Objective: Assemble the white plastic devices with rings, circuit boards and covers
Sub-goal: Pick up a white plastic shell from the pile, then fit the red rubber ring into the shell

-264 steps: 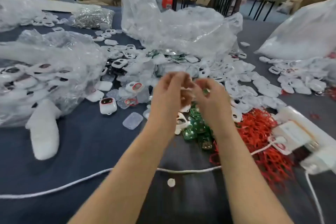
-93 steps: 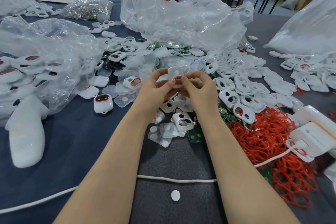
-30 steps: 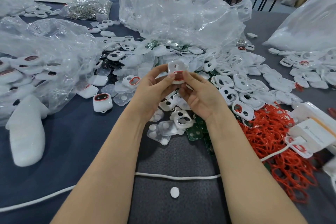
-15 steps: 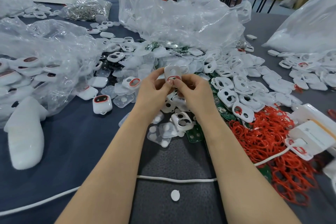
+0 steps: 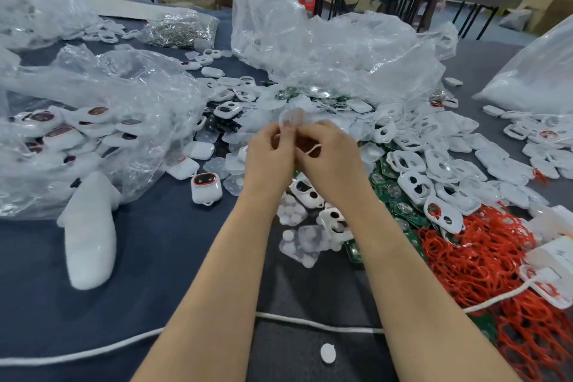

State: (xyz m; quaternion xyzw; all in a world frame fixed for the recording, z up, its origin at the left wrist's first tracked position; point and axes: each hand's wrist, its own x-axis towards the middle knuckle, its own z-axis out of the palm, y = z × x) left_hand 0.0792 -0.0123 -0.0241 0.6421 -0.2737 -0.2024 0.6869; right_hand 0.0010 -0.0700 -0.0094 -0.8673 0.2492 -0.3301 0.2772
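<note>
The left hand [image 5: 269, 153] pinches a blurred clear cover [image 5: 291, 117] at its fingertips. The right hand [image 5: 333, 156], touching it, curls round a white device [image 5: 313, 149]. Nearer than the hands lie shells [image 5: 305, 191], and to their right are green boards [image 5: 387, 189] and red rings [image 5: 477, 257] on the tabletop [image 5: 161, 257].

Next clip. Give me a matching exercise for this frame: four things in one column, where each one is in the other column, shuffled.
Things
1. red rings
2. finished device
3. white cord
4. white plastic part

Places
A. pinched between the left hand and the right hand
B. running left to right across the dark cloth, nearest the camera
C. heaped at the near right
D. upright on the cloth, left of the left hand

Pairs: 1-C, 2-D, 3-B, 4-A
</note>
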